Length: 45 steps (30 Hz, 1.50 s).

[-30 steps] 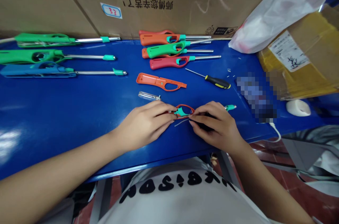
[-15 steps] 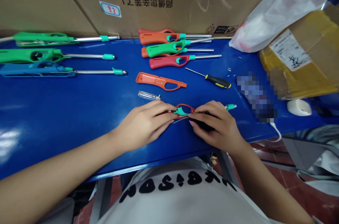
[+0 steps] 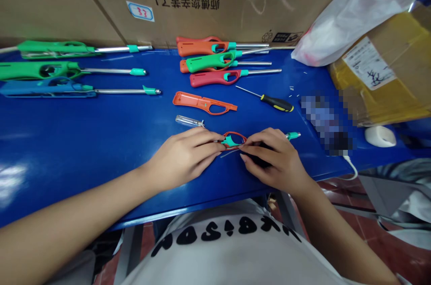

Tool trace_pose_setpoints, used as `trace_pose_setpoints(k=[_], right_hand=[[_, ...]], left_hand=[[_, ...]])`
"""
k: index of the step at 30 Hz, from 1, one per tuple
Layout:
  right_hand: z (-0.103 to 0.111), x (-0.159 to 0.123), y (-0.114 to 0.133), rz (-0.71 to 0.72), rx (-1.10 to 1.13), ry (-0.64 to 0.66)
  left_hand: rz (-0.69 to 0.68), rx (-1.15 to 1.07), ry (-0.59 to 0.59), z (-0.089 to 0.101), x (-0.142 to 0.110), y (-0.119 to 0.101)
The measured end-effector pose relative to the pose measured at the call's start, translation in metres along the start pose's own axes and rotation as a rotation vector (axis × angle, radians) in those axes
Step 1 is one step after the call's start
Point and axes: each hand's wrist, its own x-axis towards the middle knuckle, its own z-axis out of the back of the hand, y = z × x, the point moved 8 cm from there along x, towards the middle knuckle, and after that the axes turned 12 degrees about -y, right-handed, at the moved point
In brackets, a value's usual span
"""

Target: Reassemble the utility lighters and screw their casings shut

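Because the left hand [image 3: 186, 157] and right hand [image 3: 278, 158] both pinch the open orange plastic lighter half-shell [image 3: 236, 133], nearer the person than the black-and-yellow screwdriver [image 3: 277, 104], uneven fingertip pressure could pop its teal plastic trigger [image 3: 230, 142] out of place.

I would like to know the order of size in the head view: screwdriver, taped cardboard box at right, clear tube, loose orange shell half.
1. Taped cardboard box
2. Loose orange shell half
3. Screwdriver, thinner than the shell half
4. Clear tube
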Motion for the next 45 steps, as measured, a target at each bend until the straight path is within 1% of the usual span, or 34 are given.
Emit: trace_pose_setpoints(k=[5, 11, 19, 27, 33, 34, 36, 38, 40, 43, 45], right_hand=[[0.002, 0.0, -0.002, -0.025, 0.041, -0.025], [0.004, 0.0, -0.001, -0.022, 0.054, -0.039], [0.002, 0.0, -0.001, -0.025, 0.027, -0.012], [0.003, 0.0, -0.001, -0.026, 0.036, -0.015], [0.0, 0.0, -0.001, -0.017, -0.021, 0.0], [-0.001, 0.0, -0.001, -0.013, -0.031, 0.001], [-0.003, 0.0, -0.001, -0.015, -0.047, 0.007], [-0.004, 0.0, -0.002, -0.022, -0.061, 0.015], [-0.004, 0.0, -0.002, -0.03, -0.072, 0.014], [-0.004, 0.001, 0.001, -0.027, -0.069, 0.005], [-0.007, 0.002, 0.004, -0.015, -0.062, 0.02]], left_hand=[[-0.004, 0.002, 0.0, 0.0, -0.001, 0.0], [-0.002, -0.001, 0.01, 0.0, -0.001, 0.001], [-0.01, 0.011, 0.018, -0.002, -0.001, 0.0], [-0.018, 0.004, -0.016, 0.001, -0.001, 0.001], [-0.007, 0.007, -0.002, 0.001, -0.002, 0.001], [-0.002, 0.005, -0.004, 0.004, 0.0, 0.001], [0.01, 0.002, -0.034, 0.016, 0.004, 0.003], [0.028, 0.011, -0.086, 0.035, 0.011, 0.009], [0.062, 0.085, -0.073, 0.05, 0.016, 0.021], [0.082, 0.22, 0.045, 0.061, 0.018, 0.04], [0.089, 0.26, 0.119, 0.06, 0.015, 0.05]])
